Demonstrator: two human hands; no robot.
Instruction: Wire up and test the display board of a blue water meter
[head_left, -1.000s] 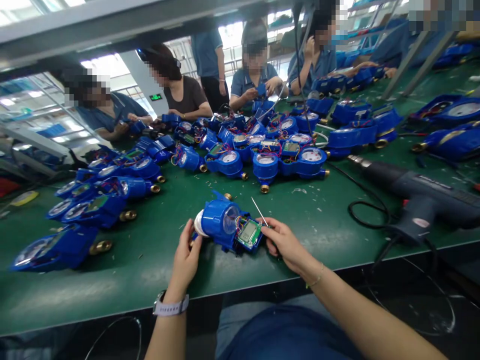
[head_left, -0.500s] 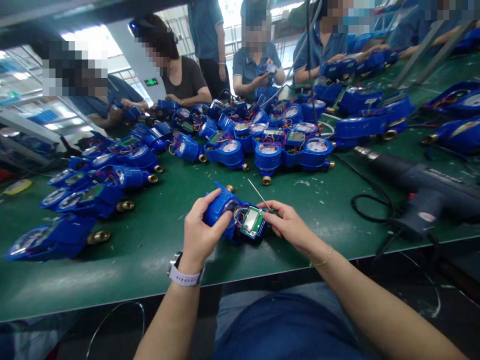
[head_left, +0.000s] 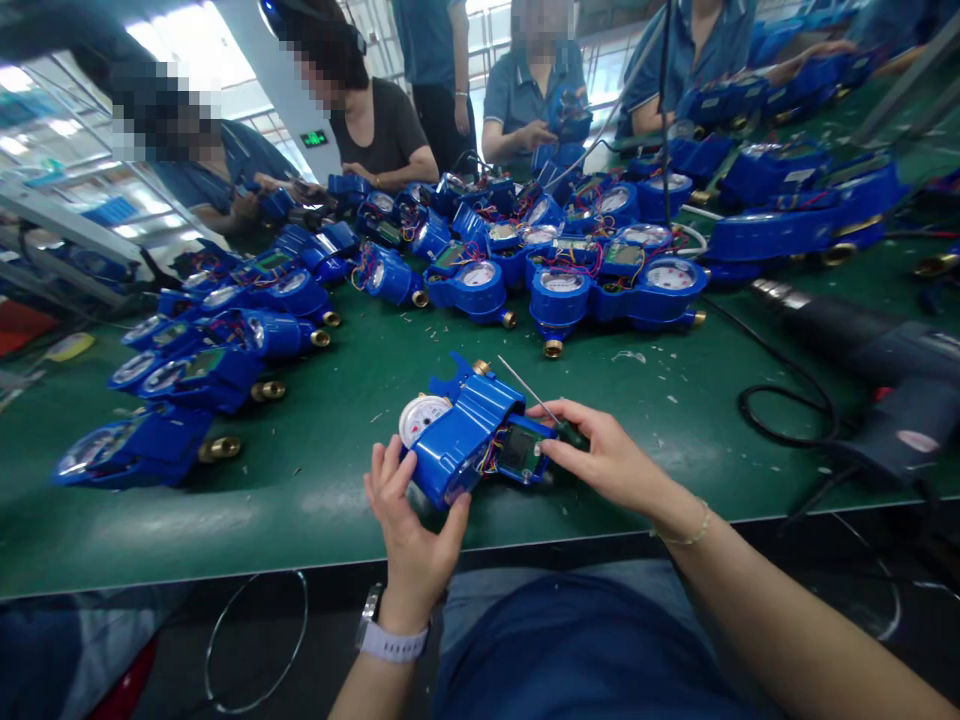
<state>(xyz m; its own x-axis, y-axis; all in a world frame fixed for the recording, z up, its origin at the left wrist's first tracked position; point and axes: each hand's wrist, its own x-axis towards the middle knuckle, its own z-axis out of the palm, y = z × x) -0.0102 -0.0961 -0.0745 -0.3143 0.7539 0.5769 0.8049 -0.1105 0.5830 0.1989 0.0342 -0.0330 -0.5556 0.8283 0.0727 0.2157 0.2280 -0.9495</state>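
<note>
A blue meter (head_left: 469, 425) with a white dial, a brass fitting and an attached circuit board (head_left: 523, 450) lies tilted on the green table (head_left: 322, 500). My left hand (head_left: 416, 520) has its thumb and fingers around the lower left end of the blue housing. At the board's right edge is my right hand (head_left: 600, 450), its fingers closed on a screwdriver (head_left: 568, 432) whose thin shaft points up and left, and touching the board's side. Coloured wires run between housing and board.
Rows of blue meters (head_left: 562, 300) stand beyond, and more meters (head_left: 135, 445) line the left. A heat gun (head_left: 862, 350) with a black cable lies at the right. Several people sit or stand across the table, some handling meters.
The meter has been turned so its long blue housing faces up and its dial shows at the left. My left hand has shifted lower, with its fingers more spread.
</note>
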